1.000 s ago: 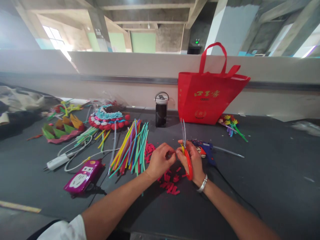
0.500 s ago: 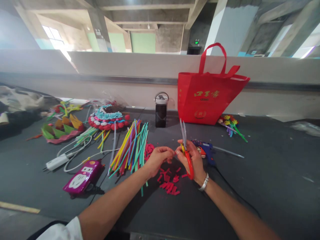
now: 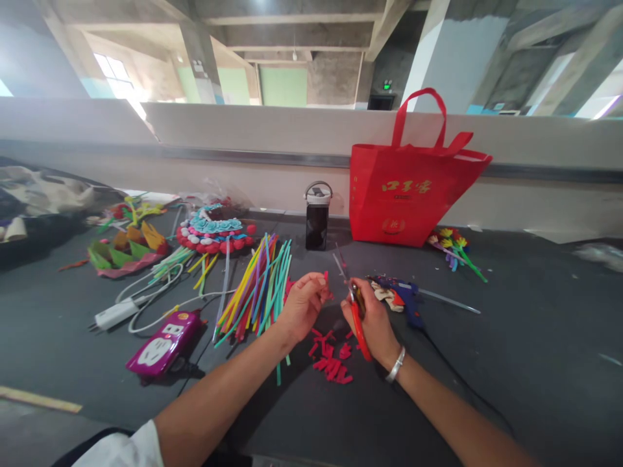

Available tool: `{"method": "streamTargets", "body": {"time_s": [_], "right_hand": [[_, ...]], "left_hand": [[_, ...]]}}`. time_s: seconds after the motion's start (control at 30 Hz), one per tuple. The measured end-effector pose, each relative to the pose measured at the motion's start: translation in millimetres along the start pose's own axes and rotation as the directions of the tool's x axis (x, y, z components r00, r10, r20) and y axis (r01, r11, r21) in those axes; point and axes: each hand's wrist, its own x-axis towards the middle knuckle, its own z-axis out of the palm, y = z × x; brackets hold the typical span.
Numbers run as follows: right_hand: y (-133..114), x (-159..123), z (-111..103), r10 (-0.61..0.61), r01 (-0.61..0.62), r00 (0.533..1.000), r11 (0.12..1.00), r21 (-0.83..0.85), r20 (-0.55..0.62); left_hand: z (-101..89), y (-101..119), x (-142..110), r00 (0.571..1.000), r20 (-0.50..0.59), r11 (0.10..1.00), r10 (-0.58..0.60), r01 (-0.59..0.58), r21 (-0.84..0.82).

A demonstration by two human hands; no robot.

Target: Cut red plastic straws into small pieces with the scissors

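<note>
My right hand (image 3: 374, 318) is closed round the orange-handled scissors (image 3: 359, 324), whose blades point away from me and stand apart. To its left, my left hand (image 3: 305, 301) pinches a small red strip (image 3: 326, 277) between thumb and fingertips. Below both hands lies a scatter of cut red pieces (image 3: 333, 370) on the dark table. More red strips show partly behind my left hand. Beside my left forearm spreads a bundle of coloured pipe cleaners (image 3: 256, 288). A blue glue gun (image 3: 413, 303) with a clear glue stick rests just right of my right hand.
A red bag (image 3: 413, 194) and a black bottle (image 3: 317, 224) stand at the back. On the left are a purple power strip (image 3: 164, 344), a white plug (image 3: 115, 314), a flowered wreath (image 3: 214, 230) and a leafy paper craft (image 3: 126, 253). Small fuzzy flowers (image 3: 455, 246) lie right of the bag.
My hands have moved apart. The scissors have swung from upright to leaning left, their blades nearer the left hand's red strip. The view has shifted slightly.
</note>
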Motion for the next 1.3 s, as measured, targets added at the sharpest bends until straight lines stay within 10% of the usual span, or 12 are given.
{"method": "streamTargets", "body": {"time_s": [1.3], "right_hand": [[-8.6,-6.8,9.0,-0.097,0.100,0.995,0.983,-0.157,0.028]], "left_hand": [[5.2,-10.7,-5.1,0.999,0.036,0.996,-0.026,0.029,-0.086]]}}
